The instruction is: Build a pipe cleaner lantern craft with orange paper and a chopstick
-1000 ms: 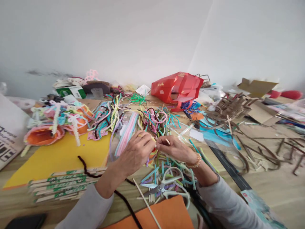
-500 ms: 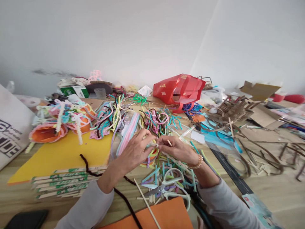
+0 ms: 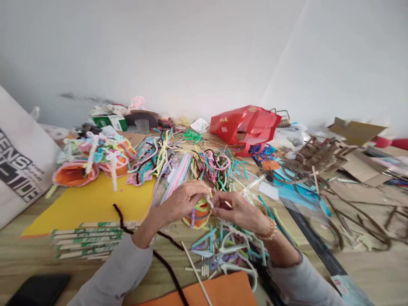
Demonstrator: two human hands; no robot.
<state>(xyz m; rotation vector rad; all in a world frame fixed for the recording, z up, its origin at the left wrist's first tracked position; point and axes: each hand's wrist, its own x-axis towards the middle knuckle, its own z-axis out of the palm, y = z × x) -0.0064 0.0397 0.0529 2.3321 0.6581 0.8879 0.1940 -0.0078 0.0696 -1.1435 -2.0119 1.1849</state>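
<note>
My left hand (image 3: pixel 181 201) and my right hand (image 3: pixel 237 209) meet over the middle of the table, fingers pinched together on a white pipe cleaner (image 3: pixel 208 200). My right hand also has a short wooden stick (image 3: pixel 227 204) between its fingers. Just below the fingertips sits an orange paper piece wrapped with coloured pipe cleaners (image 3: pixel 198 213). Loose pipe cleaners in many colours (image 3: pixel 213 163) lie behind the hands. White-handled scissors (image 3: pixel 228 257) rest near my right wrist.
A yellow sheet (image 3: pixel 92 204) and a stack of green-printed sticks (image 3: pixel 87 243) lie at the left, a brown pipe cleaner (image 3: pixel 161 259) crosses the front. A red bag (image 3: pixel 245 124) stands at the back, cardboard scraps (image 3: pixel 321 157) at the right, a printed bag (image 3: pixel 19 165) far left, a dark phone (image 3: pixel 35 290) front left.
The view has shifted left and slightly up, so everything sits further right and lower. My hands stay pinched together and have dropped nearer the orange piece.
</note>
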